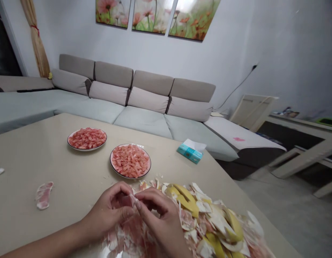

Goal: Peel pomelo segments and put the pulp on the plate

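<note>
Pale pink pomelo flesh (127, 200), wrapped in white membrane, sits pinched between the person's two hands. The left hand (109, 211) curls around it from the near left, while the right hand (162, 218) comes over from the right, its fingertips (137, 204) pressed together on the piece's exposed tip. Its long axis seems to run roughly left to right, though the fingers hide most of it; that tip lies nearer the right hand. Just right of the hands spreads a heap of yellow pomelo rind and white pith (216, 225). Farther off, on the beige tabletop (47, 150), a white-rimmed round plate (111, 161) and a second white-rimmed plate (74, 146) hold pink flesh — one beside the other.
</note>
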### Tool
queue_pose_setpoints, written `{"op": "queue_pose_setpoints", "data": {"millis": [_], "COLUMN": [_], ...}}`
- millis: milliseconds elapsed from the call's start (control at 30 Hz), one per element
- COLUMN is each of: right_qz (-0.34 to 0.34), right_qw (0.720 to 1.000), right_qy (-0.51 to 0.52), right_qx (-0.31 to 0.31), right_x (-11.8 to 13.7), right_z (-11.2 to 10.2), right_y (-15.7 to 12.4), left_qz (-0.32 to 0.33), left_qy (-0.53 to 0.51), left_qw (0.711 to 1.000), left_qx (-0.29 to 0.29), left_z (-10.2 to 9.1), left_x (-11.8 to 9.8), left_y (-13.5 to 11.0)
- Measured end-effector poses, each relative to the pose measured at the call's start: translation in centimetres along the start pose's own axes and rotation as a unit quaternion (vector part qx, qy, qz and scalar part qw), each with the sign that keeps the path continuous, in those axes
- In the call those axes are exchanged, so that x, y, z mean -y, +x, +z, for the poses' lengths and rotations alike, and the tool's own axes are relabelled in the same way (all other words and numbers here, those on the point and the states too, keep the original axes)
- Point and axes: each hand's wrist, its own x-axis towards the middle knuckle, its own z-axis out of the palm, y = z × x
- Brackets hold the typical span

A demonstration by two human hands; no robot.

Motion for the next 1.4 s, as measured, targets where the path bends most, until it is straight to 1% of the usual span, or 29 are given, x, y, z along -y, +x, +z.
{"op": "queue_pose_setpoints", "data": {"millis": [67,167,300,400,533,600,733,800,900,1033,1200,1300,1400], "right_qz": [-0.003,0.011,0.034,0.036,0.033,0.039,0.053,0.056,0.051,0.018,-0.024,-0.056,-0.078], "right_qw": [1.000,1.000,0.999,0.998,0.998,0.998,0.998,0.998,0.999,0.999,0.999,0.998,0.997], "right_qy": [-0.003,-0.003,-0.029,-0.047,-0.057,-0.052,-0.042,-0.035,-0.006,0.022,0.040,0.007,-0.016], "right_qx": [-0.001,0.016,0.028,0.025,0.013,0.011,0.003,-0.004,-0.010,-0.025,0.000,-0.004,-0.005], "right_x": [0.1,0.1,0.2,0.2,0.1,-0.1,-0.4,-0.6,-0.8,-0.7,-0.7,-0.9,-1.2], "right_z": [0.1,-0.1,-0.3,-0.2,0.1,0.2,0.3,0.2,0.1,0.0,0.1,0.4,0.8], "right_y": [0.0,0.0,-0.1,-0.2,-0.3,-0.3,-0.3,-0.3,-0.4,-0.2,-0.1,-0.4,-0.8], "left_qz": [0.011,0.024,0.037,0.041,0.047,0.038,-0.021,-0.049,-0.067,-0.075,-0.085,-0.101,-0.118], "left_qy": [0.041,0.097,0.156,0.176,0.177,0.157,0.044,-0.003,-0.035,-0.058,-0.074,-0.077,-0.115], "left_qw": [0.999,0.995,0.987,0.984,0.983,0.986,0.999,0.999,0.997,0.995,0.991,0.990,0.985], "left_qx": [-0.007,-0.015,-0.002,0.007,0.023,0.028,0.010,0.003,0.012,0.035,0.067,0.065,0.043], "left_z": [-0.1,-0.3,-0.6,-0.7,-0.5,-0.4,-0.2,-0.3,-0.3,-0.1,-0.2,-0.3,-0.3], "left_x": [0.3,0.4,0.6,0.8,0.9,0.7,0.2,-0.2,-0.6,-0.6,-0.1,0.0,-0.2], "left_y": [-0.1,-0.2,-0.4,-0.4,-0.4,-0.3,-0.1,0.0,0.2,0.2,-0.1,-0.2,-0.1]}}
